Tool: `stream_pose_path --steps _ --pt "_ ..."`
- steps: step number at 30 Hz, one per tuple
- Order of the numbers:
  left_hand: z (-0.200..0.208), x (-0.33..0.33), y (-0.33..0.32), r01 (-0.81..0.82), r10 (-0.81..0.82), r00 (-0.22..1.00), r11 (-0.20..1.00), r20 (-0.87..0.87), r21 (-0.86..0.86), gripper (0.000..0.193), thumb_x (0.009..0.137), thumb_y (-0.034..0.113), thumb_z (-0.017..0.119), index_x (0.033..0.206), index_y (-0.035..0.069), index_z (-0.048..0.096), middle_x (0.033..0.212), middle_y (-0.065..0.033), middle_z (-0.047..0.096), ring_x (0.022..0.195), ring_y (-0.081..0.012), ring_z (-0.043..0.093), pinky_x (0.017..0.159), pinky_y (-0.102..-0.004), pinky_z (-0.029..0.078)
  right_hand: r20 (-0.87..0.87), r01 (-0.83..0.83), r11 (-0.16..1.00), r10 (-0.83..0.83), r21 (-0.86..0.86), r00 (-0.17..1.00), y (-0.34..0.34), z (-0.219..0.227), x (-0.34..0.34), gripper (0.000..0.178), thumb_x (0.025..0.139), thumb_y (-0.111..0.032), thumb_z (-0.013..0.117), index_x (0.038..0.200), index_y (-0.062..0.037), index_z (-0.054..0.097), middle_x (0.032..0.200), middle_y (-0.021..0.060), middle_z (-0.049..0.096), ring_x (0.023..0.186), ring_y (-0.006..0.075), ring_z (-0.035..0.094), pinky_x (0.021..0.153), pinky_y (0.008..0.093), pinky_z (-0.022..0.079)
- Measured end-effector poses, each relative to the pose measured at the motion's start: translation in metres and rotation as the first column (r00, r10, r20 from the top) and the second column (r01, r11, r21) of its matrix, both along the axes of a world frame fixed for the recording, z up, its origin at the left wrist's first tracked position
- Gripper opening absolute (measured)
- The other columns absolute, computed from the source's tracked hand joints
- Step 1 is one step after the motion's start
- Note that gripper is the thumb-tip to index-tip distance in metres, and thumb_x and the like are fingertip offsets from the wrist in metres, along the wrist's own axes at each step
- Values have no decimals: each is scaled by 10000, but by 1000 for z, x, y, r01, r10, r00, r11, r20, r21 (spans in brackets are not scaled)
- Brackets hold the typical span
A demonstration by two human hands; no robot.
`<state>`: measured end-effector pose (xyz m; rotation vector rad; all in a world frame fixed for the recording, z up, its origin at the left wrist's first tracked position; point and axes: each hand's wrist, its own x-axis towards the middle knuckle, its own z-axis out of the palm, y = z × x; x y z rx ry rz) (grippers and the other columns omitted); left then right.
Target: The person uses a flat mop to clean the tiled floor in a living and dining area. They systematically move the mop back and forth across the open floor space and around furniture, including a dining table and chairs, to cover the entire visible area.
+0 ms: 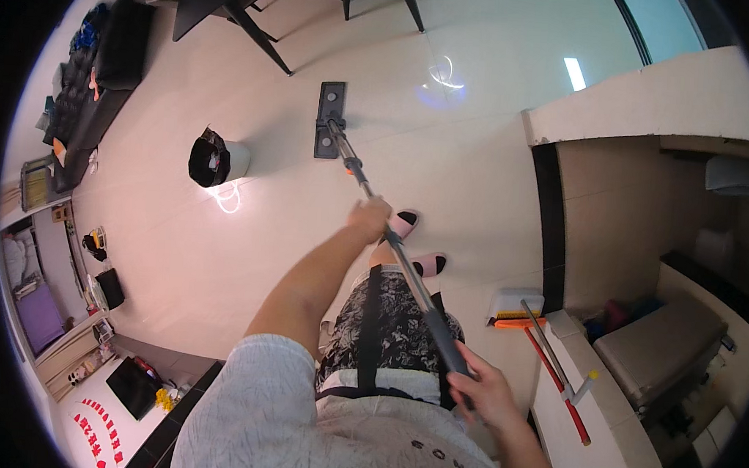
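Note:
A flat mop with a long metal pole (412,274) slants across my body. Its grey rectangular head (329,138) lies on the pale tiled floor ahead of me. My left hand (369,217) is closed round the pole about midway along. Lower down, my right hand (485,391) grips the dark grey handle (447,344) near its end. Close to the mop head, on its left, stands a white waste bin (237,160) with a black liner.
A dark table (217,1) and thin chair legs stand ahead. A black sofa (117,59) lines the far left. At right, a low wall (652,100) borders a recess; a dustpan (515,304) and a red-handled broom (558,375) are nearby. My pink slippers (429,264) are on the floor.

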<state>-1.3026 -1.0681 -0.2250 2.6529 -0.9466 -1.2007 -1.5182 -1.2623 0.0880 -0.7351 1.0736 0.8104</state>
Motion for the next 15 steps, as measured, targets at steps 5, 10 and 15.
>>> stream_pose_path --steps 5,10,15 --pt "26 3 -34 173 -163 972 984 -171 42 215 691 157 666 890 210 604 1176 -22 512 1297 -253 285 927 -619 308 -108 176 982 -183 -75 977 1 18 -11 591 836 -27 535 1377 -58 299 617 36 498 410 93 413 330 224 301" --pt "21 -118 -114 447 -529 819 832 -225 -330 162 784 176 513 859 192 655 963 -15 594 1041 -246 486 843 -676 247 -322 321 849 -470 -420 822 2 110 -94 596 788 -8 523 1354 -35 340 573 63 499 363 106 414 307 240 288" --pt "90 -206 -150 480 -648 672 749 -358 -456 177 802 158 518 919 155 651 949 -58 579 1057 -278 468 868 -701 239 -495 183 733 -600 -655 628 30 190 -124 325 801 -76 596 1112 1 546 589 -14 514 464 53 437 372 192 298"
